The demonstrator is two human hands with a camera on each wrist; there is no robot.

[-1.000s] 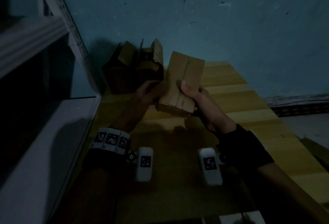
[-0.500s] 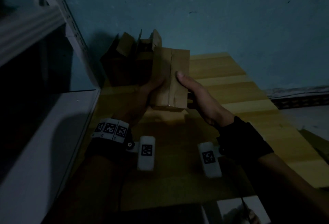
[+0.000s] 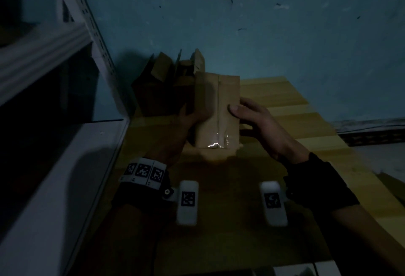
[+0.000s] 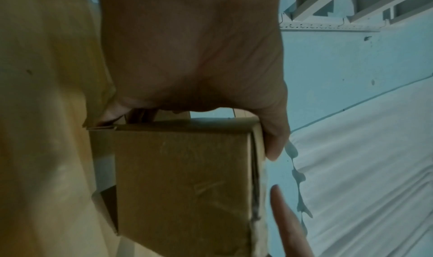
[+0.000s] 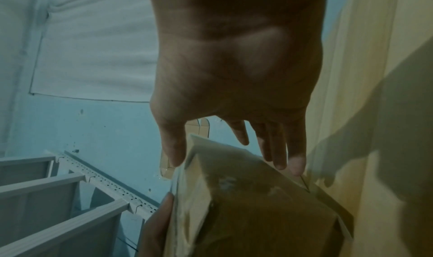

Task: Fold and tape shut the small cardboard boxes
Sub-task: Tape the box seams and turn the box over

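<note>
Dimly lit, two hands hold a small cardboard box [image 3: 215, 111] upright just above a pale wooden tabletop [image 3: 306, 135] made of long planks in alternating light and darker strips. The box is a plain brown rectangular block with matte, slightly scuffed faces. Its two flaps meet in a straight seam running down the face turned toward the viewer, and clear glossy tape over that seam catches the light near the lower edge.

The left hand [image 3: 186, 122] grips the box from its left side, thumb curled onto the taped face and fingers wrapped behind. The right hand [image 3: 258, 122] is at the box's right side with fingers straight and spread; its thumb [image 5: 172, 150] lies by the taped edge and the other fingertips reach along the far side, but whether they press the cardboard is hard to tell.

Behind the box, against a rough blue painted wall [image 3: 285, 45], stand open cardboard boxes [image 3: 171, 87] with flaps sticking up. A white metal shelving unit [image 3: 65, 144] with a perforated upright stands at the left. Both wrists wear dark bands bearing white blocks with square black-and-white markers.
</note>
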